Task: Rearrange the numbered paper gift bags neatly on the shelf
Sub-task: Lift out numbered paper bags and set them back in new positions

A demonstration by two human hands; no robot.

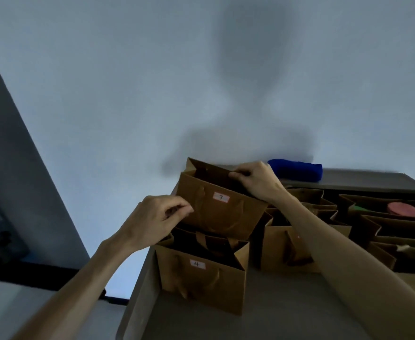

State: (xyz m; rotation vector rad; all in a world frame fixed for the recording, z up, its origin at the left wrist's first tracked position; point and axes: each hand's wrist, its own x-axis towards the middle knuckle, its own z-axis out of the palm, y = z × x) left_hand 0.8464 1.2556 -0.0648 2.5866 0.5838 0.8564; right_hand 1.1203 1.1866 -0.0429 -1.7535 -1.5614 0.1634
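Bag 7 [222, 207] is up off the shelf [287, 315], right hand [255, 182] pinching its top rim, left hand [152, 219] pinching its near edge, tilted behind bag 4 [201, 273]. It isn't placed yet, and I judge the crowded bags on the right [373, 229] need sorting too.

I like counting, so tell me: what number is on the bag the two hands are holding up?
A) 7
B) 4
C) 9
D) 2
A: the white label on the raised bag, held between the left hand and the right hand, reads 7; the bag marked 4 stands in front of it on the shelf.
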